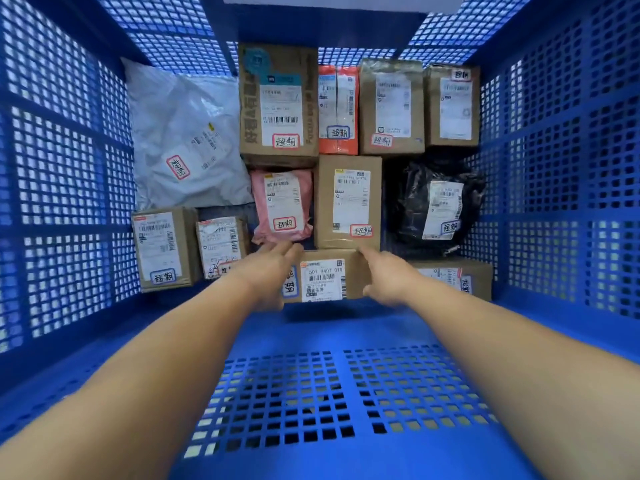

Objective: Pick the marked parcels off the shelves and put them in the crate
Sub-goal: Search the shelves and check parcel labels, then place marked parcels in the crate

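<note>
I have both hands down inside the blue crate [62,188], one at each end of a small cardboard box [329,277] that lies flat on the floor of the crate in the near row. My left hand [268,271] lies along the box's left end, fingers straight and pointing away from me, covering part of a handwritten marked sticker. My right hand [384,273] is pressed flat-fingered against the right end, with the thumb low on the near face. Neither grip is curled round the box; as far as I can see, both are flat palms squeezing it between them.

I judge the box to be light and stiff: it is small, taped, square-edged corrugated card, so it should bear a firm sideways squeeze without buckling. The printed label on top looks glossy and could slip, so I would keep my hold on the bare card at the two short ends.

It sits just below a taller brown box [348,202] and a pink mailer [282,206], with another brown box [460,277] just beside it on the right. The soft packets in here, the grey poly bag [180,133] and the black bag [412,199], would sag and need a hold from beneath; this one will not.
</note>
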Motion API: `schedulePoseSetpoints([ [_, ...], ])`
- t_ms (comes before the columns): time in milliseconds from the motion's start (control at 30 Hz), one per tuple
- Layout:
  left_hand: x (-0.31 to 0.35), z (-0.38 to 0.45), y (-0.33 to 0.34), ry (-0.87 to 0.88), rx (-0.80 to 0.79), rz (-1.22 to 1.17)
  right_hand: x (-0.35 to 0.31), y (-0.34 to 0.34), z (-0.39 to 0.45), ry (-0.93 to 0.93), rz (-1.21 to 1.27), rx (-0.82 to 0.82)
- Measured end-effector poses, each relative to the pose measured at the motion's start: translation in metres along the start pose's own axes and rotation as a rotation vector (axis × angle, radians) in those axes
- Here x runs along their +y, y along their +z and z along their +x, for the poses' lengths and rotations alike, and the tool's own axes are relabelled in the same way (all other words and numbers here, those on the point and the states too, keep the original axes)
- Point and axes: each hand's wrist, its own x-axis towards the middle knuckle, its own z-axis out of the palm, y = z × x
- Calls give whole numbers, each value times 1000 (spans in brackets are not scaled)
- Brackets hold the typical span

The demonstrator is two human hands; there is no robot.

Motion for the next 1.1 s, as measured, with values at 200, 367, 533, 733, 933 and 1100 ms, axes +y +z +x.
schedulePoseSetpoints([
  [200, -5, 39, 21, 11, -97, -5, 15, 4, 32, 70, 20, -97],
  [367, -14, 55, 40, -3, -72, -5, 19, 10, 47, 73, 109, -89],
  [533, -16, 66, 54, -75, -71, 23, 14, 25, 62, 55, 115, -106],
  [733, -18, 79, 57, -164, -53, 45, 5, 35, 75, 2, 104, -145],
  [933, -21, 68, 37, -231, -33, 5, -7, 28, 68, -39, 53, -114],
  [1100, -5, 28, -2, -319, 53, -9, -21, 9, 26, -89, 28, 66],
])
